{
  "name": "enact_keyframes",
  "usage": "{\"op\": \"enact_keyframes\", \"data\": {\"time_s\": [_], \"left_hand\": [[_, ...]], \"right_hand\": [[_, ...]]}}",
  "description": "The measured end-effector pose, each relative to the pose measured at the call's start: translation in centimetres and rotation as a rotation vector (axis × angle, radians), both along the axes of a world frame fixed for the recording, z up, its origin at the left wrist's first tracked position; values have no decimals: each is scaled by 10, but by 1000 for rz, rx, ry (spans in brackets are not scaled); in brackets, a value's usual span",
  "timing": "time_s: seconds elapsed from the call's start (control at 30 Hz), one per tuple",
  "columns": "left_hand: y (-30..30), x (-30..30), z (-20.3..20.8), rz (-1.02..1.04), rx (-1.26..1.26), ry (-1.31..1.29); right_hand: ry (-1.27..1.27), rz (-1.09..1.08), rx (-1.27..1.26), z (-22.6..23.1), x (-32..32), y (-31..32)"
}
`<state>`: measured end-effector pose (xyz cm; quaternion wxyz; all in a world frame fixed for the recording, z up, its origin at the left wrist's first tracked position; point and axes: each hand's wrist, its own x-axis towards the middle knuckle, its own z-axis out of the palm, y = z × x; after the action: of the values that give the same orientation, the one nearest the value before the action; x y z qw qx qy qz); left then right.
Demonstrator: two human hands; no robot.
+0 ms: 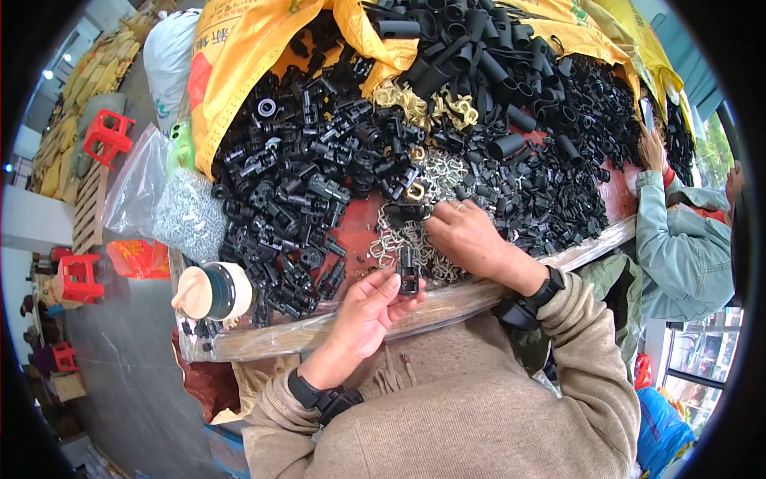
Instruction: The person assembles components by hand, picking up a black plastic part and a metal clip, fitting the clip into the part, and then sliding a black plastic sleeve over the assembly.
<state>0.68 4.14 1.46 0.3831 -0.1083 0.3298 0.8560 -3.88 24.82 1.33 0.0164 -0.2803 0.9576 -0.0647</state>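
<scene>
My left hand [369, 313] holds a small black plastic fitting [408, 275] upright between thumb and fingers, close to the table's front edge. My right hand [471, 239] is closed, its fingertips pointing down at a heap of silver bent metal hooks [447, 172]. What those fingertips pinch, if anything, is hidden. Beside them lies another black part [408, 212]. To the left spreads a big pile of black plastic fittings [307, 172]. Small black pieces [550, 195] cover the tabletop to the right of the hooks.
Black tubes [479, 52] and gold-coloured clips [403, 104] lie farther back, near a yellow sack [239, 72]. A lidded cup [227, 291] and a bag of small silver parts [191, 214] stand at the left edge. A co-worker's hand [652, 149] reaches in at right.
</scene>
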Motion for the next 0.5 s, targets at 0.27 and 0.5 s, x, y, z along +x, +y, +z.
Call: {"op": "enact_keyframes", "data": {"time_s": [0.27,0.5], "left_hand": [[-1,-3,1,35,-13,3],[1,-5,2,67,-17,18]], "right_hand": [[-21,25,-698,-12,-2,13],[-742,-322,-1078,8,3,14]]}}
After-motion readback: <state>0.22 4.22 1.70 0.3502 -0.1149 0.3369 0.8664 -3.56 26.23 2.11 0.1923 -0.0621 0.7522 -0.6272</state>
